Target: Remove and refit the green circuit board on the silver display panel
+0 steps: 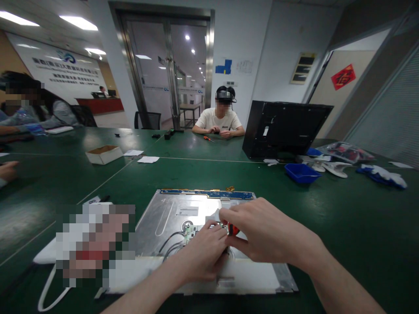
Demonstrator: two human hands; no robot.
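Observation:
A flat metal display panel (153, 226) lies on the table in front of me, with a blue circuit strip (203, 194) along its far edge. Near the panel's middle sits a small green circuit board (191, 233) with black cables (170, 239) running from it. My right hand (258, 226) is closed around a screwdriver (233, 229) with a red and black handle; its tip is hidden. Against it, over the circuit board, rests my left hand (209, 246), fingers bent and pressed together. What those fingers pinch is hidden.
Left of the panel lies a white device with a cord (46, 253), partly blurred out. Farther off are a cardboard box (104, 155), a blue tray (301, 173), gloves (382, 175) and a large black monitor (288, 131). A co-worker (218, 120) sits opposite, near another screwdriver (208, 138).

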